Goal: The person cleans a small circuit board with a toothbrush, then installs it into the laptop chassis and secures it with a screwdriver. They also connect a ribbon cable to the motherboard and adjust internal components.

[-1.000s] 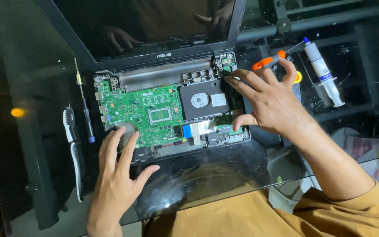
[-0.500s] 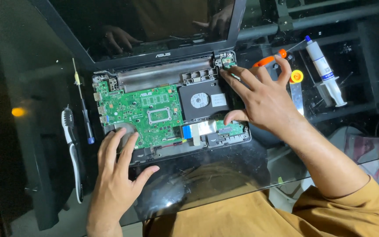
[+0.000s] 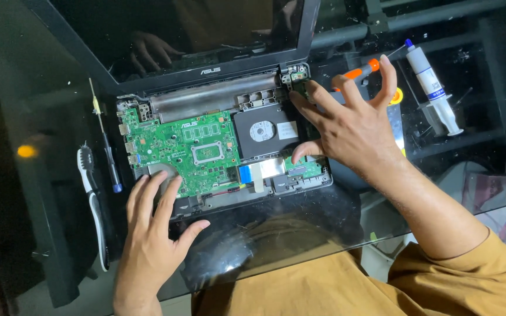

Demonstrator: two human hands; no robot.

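My left hand [image 3: 150,234] lies flat, fingers spread and holding nothing, at the lower left corner of the opened laptop base [image 3: 224,146], its fingertips over the round silvery part at the edge of the green circuit board [image 3: 188,149]. My right hand [image 3: 352,126] is splayed wide over the right side of the base, also gripping nothing: the thumb presses down near the small green board [image 3: 308,169] at the lower right, and the fingertips reach up to the hinge corner [image 3: 297,76] at upper centre. The black square drive [image 3: 265,131] sits between board and hand, with a blue-tipped flat ribbon cable [image 3: 259,172] just below it.

To work this well, I judge the left palm should pin the casing while the right fingers press evenly, keeping clear of the ribbon and not flexing the board.

Further out, the dark screen [image 3: 183,35] leans back across the top of the frame. On the glass tabletop [image 3: 335,216] a thin screwdriver [image 3: 105,146] and a toothbrush [image 3: 92,205] lie at the left; an orange-handled tool [image 3: 355,74] and a white syringe with a blue cap [image 3: 431,88] lie at upper right.
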